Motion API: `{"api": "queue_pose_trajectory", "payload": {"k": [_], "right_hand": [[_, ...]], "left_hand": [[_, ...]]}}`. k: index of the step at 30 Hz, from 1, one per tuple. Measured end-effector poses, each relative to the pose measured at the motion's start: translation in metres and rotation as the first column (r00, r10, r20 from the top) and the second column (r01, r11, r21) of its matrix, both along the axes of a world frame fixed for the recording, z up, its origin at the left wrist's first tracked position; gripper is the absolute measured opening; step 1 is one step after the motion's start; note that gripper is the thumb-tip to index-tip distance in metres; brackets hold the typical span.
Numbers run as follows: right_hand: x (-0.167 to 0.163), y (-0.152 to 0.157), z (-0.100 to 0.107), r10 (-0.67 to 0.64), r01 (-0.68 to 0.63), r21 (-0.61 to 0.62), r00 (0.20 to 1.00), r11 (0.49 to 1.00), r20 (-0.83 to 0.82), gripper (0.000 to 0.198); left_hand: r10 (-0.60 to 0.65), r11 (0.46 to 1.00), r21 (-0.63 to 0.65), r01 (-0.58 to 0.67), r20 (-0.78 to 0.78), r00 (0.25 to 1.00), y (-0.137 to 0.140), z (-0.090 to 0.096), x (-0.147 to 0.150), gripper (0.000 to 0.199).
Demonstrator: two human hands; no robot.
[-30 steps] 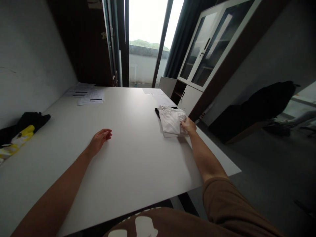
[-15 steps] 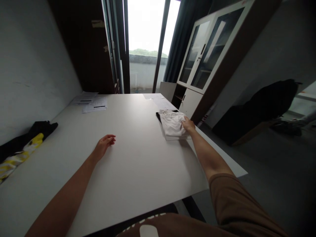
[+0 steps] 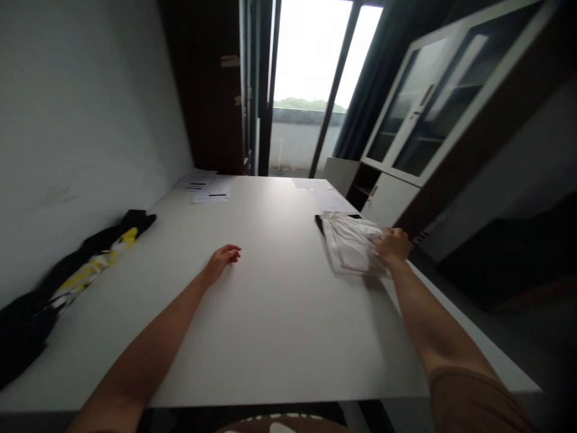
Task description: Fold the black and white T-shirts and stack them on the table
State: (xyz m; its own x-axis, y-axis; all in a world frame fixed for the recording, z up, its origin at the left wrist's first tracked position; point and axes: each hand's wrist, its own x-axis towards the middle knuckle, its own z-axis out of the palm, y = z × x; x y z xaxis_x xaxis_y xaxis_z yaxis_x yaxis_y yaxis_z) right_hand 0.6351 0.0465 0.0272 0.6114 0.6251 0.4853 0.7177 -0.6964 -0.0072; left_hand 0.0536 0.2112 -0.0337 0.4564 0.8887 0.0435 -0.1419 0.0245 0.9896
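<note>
A white folded garment (image 3: 354,240) lies near the table's right edge, on top of other flat folded pieces, with a bit of black cloth showing at its far side. My right hand (image 3: 393,243) has its fingers closed on the garment's right side, and the cloth is drawn into creases toward it. My left hand (image 3: 224,261) is at the middle of the table, relaxed and holding nothing, its fingers loosely bent.
Black clothing with a yellow and white print (image 3: 97,264) lies on the white table (image 3: 279,337) along the left wall. Paper sheets (image 3: 211,191) with dark strips are at the far left, more sheets (image 3: 327,195) at the far right. A glass-door cabinet (image 3: 415,114) stands beyond the right edge.
My view has turned left, so everything sits further right. My right hand has pulled the white garment's right side outward, stretching creases across it. My left hand stays about where it was.
</note>
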Motion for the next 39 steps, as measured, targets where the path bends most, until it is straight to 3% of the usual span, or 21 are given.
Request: {"api": "queue_pose_trajectory", "payload": {"k": [2, 4, 8, 10, 13, 15, 16, 17, 18, 19, 20, 22, 24, 26, 30, 34, 37, 38, 39], "right_hand": [[0.009, 0.015, -0.013, 0.086, -0.098, 0.118, 0.991, 0.988, 0.099, 0.053], [0.020, 0.036, -0.032, 0.091, -0.105, 0.175, 0.992, 0.979, 0.084, 0.062], [0.033, 0.065, -0.073, 0.142, -0.150, -0.028, 0.972, 0.988, -0.188, 0.073], [0.036, 0.067, -0.086, 0.127, -0.149, -0.069, 0.960, 0.986, -0.251, 0.078], [0.040, 0.063, -0.094, 0.146, -0.161, -0.043, 0.959, 0.986, -0.244, 0.083], [0.041, 0.059, -0.095, 0.165, -0.177, -0.036, 0.961, 0.983, -0.220, 0.084], [0.040, 0.057, -0.096, 0.173, -0.184, -0.036, 0.964, 0.982, -0.200, 0.083], [0.039, 0.056, -0.097, 0.181, -0.190, -0.036, 0.967, 0.981, -0.177, 0.081], [0.037, 0.055, -0.097, 0.190, -0.197, -0.035, 0.970, 0.980, -0.150, 0.079], [0.034, 0.054, -0.098, 0.194, -0.199, -0.031, 0.974, 0.979, -0.119, 0.075], [0.030, 0.053, -0.097, 0.194, -0.197, -0.021, 0.978, 0.980, -0.082, 0.071], [0.018, 0.052, -0.095, 0.201, -0.201, 0.023, 0.980, 0.979, 0.012, 0.061], [0.001, 0.051, -0.088, 0.230, -0.240, 0.085, 0.966, 0.967, 0.116, 0.053], [-0.021, 0.051, -0.079, 0.279, -0.305, 0.122, 0.941, 0.945, 0.193, 0.049], [-0.072, 0.055, -0.059, 0.434, -0.456, 0.084, 0.879, 0.886, 0.196, 0.044], [-0.130, 0.069, -0.051, 0.666, -0.669, 0.085, 0.743, 0.738, 0.066, 0.046], [-0.179, 0.080, -0.055, 0.753, -0.753, 0.049, 0.651, 0.657, -0.094, 0.043], [-0.196, 0.083, -0.057, 0.784, -0.789, 0.035, 0.604, 0.614, -0.144, 0.041], [-0.211, 0.085, -0.059, 0.832, -0.848, 0.003, 0.520, 0.530, -0.194, 0.038]], "left_hand": [[0.020, 0.999, 0.036, -0.019, -0.029, 0.999, -0.002, 0.001, 0.004, 0.033], [0.043, 0.993, 0.112, -0.030, -0.118, 0.992, 0.000, 0.000, 0.007, 0.032], [0.254, 0.943, 0.305, -0.134, -0.394, 0.883, 0.012, 0.002, -0.002, 0.024], [0.361, 0.910, 0.360, -0.205, -0.446, 0.819, 0.018, 0.009, -0.025, 0.018], [0.550, 0.824, 0.462, -0.330, -0.507, 0.664, 0.026, 0.026, -0.087, 0.013], [0.660, 0.749, 0.520, -0.411, -0.532, 0.530, 0.028, 0.036, -0.145, 0.021], [0.719, 0.695, 0.563, -0.446, -0.548, 0.427, 0.026, 0.039, -0.175, 0.028], [0.780, 0.616, 0.664, -0.423, -0.590, 0.209, 0.024, 0.040, -0.205, 0.034], [0.788, 0.569, 0.730, -0.379, -0.616, -0.002, 0.021, 0.041, -0.232, 0.040], [0.759, 0.556, 0.758, -0.342, -0.630, -0.164, 0.017, 0.041, -0.256, 0.044], [0.715, 0.576, 0.759, -0.304, -0.648, -0.262, 0.014, 0.041, -0.275, 0.045], [0.660, 0.636, 0.740, -0.217, -0.668, -0.344, 0.011, 0.041, -0.300, 0.041], [0.630, 0.709, 0.686, -0.163, -0.720, -0.290, 0.012, 0.043, -0.306, 0.035], [0.600, 0.766, 0.625, -0.147, -0.779, -0.184, 0.016, 0.047, -0.300, 0.031], [0.560, 0.820, 0.559, -0.126, -0.828, -0.030, 0.028, 0.052, -0.267, 0.030], [0.538, 0.843, 0.533, -0.075, -0.827, 0.165, 0.033, 0.044, -0.210, 0.030], [0.510, 0.852, 0.521, -0.038, -0.812, 0.283, 0.031, 0.031, -0.156, 0.024], [0.502, 0.855, 0.518, -0.032, -0.809, 0.308, 0.029, 0.026, -0.138, 0.024], [0.497, 0.855, 0.518, -0.026, -0.806, 0.322, 0.026, 0.022, -0.120, 0.025]]}}
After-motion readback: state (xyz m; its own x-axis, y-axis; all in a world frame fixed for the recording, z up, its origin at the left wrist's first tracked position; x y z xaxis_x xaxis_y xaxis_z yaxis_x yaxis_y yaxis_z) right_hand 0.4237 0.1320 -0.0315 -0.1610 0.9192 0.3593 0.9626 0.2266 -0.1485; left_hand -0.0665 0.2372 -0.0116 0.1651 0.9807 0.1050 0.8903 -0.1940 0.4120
